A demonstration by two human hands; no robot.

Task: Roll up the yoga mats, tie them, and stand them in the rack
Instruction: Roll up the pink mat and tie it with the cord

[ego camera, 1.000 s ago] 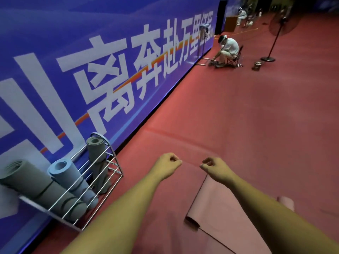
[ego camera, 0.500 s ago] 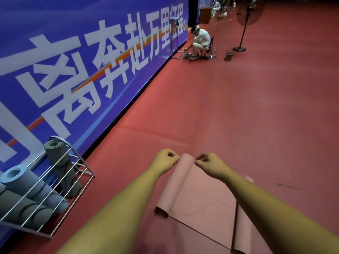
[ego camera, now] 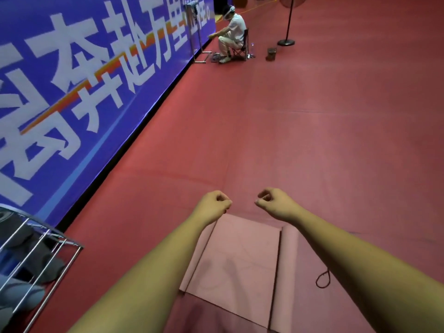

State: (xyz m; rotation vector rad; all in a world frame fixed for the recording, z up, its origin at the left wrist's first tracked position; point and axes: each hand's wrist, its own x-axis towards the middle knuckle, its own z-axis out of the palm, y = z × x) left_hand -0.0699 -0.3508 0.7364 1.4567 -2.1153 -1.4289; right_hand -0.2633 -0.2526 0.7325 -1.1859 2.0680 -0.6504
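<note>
A pink yoga mat (ego camera: 240, 258) lies on the red floor in front of me, flat in the middle, with its left and right edges curled up. My left hand (ego camera: 213, 204) and my right hand (ego camera: 272, 203) hover just past the mat's far edge, a little apart. Both have curled fingers and nothing visible in them. A dark red cord (ego camera: 323, 280) lies on the floor to the right of the mat. The wire rack (ego camera: 51, 239) stands at the lower left against the wall, holding rolled grey mats (ego camera: 22, 234) and a blue one (ego camera: 16, 292).
A blue banner wall (ego camera: 96, 80) runs along the left. Far ahead a person sits on a folding chair (ego camera: 231, 37) beside a metal stand. A fan stand (ego camera: 286, 42) and a small box (ego camera: 271, 54) are next to them. Red floor stretches to the right.
The view has swung right, so the rack slid to the left edge. The mat now lies squarer in front of me, and my hands have lifted off its far edge and moved apart.
</note>
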